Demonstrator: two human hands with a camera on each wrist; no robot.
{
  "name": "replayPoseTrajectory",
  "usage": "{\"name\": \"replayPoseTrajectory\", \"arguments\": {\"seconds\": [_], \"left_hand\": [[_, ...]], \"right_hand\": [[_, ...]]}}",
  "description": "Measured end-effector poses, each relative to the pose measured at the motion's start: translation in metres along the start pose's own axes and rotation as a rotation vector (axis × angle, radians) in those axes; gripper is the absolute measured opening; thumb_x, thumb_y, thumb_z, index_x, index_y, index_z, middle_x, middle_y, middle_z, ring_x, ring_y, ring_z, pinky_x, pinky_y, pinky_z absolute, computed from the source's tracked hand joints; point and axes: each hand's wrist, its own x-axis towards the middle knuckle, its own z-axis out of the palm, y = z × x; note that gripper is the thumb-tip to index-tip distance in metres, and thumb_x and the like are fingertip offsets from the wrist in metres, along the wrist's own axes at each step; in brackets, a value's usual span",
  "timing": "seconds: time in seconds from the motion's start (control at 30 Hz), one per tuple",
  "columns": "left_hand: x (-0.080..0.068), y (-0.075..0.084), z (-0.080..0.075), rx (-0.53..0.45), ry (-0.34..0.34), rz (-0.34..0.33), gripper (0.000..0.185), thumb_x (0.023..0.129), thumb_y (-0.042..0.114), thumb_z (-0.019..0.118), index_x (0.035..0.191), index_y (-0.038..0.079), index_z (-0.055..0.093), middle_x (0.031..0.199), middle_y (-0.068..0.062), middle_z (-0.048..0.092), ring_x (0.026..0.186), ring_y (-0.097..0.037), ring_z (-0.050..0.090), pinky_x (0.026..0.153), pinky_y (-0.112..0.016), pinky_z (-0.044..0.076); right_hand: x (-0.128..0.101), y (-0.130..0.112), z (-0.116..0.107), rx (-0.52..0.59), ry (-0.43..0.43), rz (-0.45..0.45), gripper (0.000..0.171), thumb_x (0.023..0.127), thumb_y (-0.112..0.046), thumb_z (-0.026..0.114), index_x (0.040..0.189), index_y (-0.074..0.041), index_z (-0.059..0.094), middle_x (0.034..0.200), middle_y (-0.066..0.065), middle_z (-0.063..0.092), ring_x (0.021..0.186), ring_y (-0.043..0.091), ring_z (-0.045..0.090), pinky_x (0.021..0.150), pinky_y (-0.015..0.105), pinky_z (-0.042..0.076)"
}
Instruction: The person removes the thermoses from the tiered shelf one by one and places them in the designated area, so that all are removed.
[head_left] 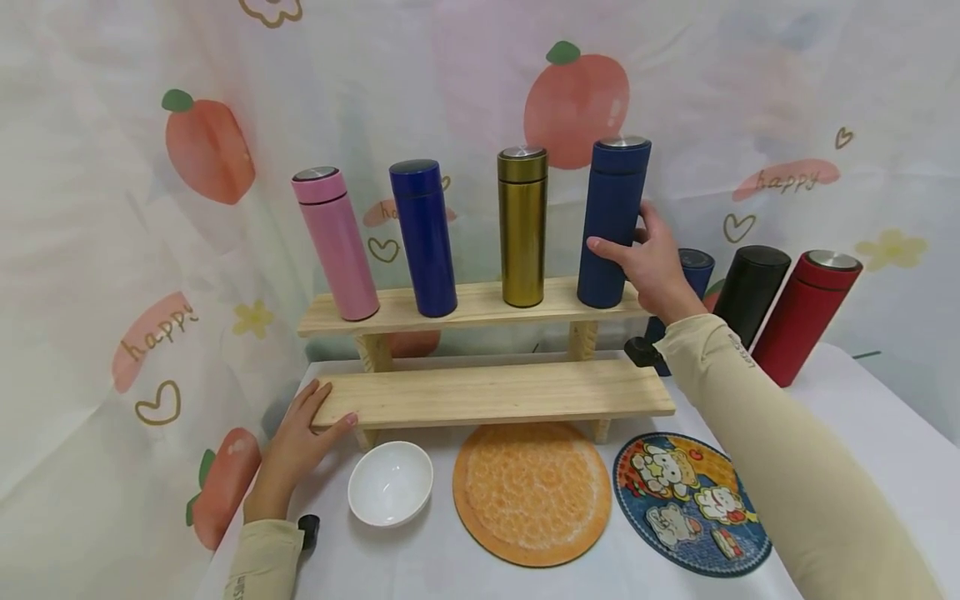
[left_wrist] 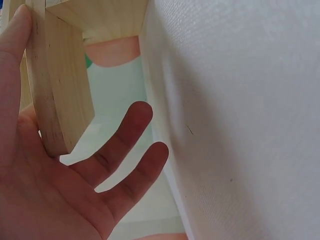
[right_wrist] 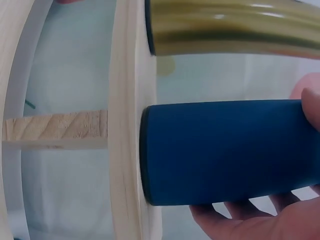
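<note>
My right hand (head_left: 660,265) grips a matte navy thermos bottle (head_left: 613,217), thumb on the near side and fingers around the far side. The bottle stands upright at the right end of the upper shelf, and its base (right_wrist: 165,155) meets the board in the right wrist view. Left of it on that shelf stand a gold thermos (head_left: 523,233), a glossy blue one (head_left: 425,242) and a pink one (head_left: 337,246). My left hand (head_left: 296,442) rests on the left end of the wooden rack's lower board (head_left: 487,393); two fingers (left_wrist: 132,130) extend straight below the board in the left wrist view.
Right of the rack stand another navy bottle (head_left: 696,271), a black bottle (head_left: 752,292) and a red bottle (head_left: 808,317). In front lie a white bowl (head_left: 391,483), a round orange mat (head_left: 532,496) and a round cartoon mat (head_left: 690,504). A printed curtain (head_left: 337,75) hangs behind.
</note>
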Motion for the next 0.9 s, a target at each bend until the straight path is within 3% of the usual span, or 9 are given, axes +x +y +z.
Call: {"name": "replayPoseTrajectory", "arguments": {"seconds": [0.4,0.63,0.9], "left_hand": [[-0.002,-0.001,0.001,-0.011,0.020,0.027,0.097,0.100,0.062,0.067,0.169,0.006,0.029,0.177,-0.019,0.013,0.160,-0.049,0.016,0.123,-0.067,0.023],[-0.002,-0.002,0.001,-0.012,0.023,0.034,0.096,0.100,0.061,0.069,0.168,0.005,0.030,0.177,-0.020,0.013,0.160,-0.049,0.016,0.124,-0.067,0.022],[-0.003,-0.001,0.001,-0.009,0.024,0.042,0.094,0.100,0.056,0.070,0.167,0.004,0.032,0.176,-0.021,0.014,0.159,-0.049,0.017,0.124,-0.067,0.023]], "right_hand": [[-0.025,-0.004,-0.004,0.000,0.002,-0.033,0.099,0.100,-0.027,0.079,0.174,-0.020,0.014,0.175,0.015,0.025,0.158,0.040,0.030,0.122,0.064,0.031],[-0.046,-0.011,-0.008,-0.031,0.013,-0.071,0.097,0.099,-0.027,0.079,0.174,-0.020,0.017,0.174,0.015,0.027,0.159,0.040,0.026,0.120,0.068,0.030],[-0.073,-0.021,-0.018,-0.032,0.024,-0.076,0.098,0.098,-0.028,0.081,0.173,-0.023,0.019,0.172,0.017,0.033,0.155,0.043,0.035,0.120,0.067,0.032]]}}
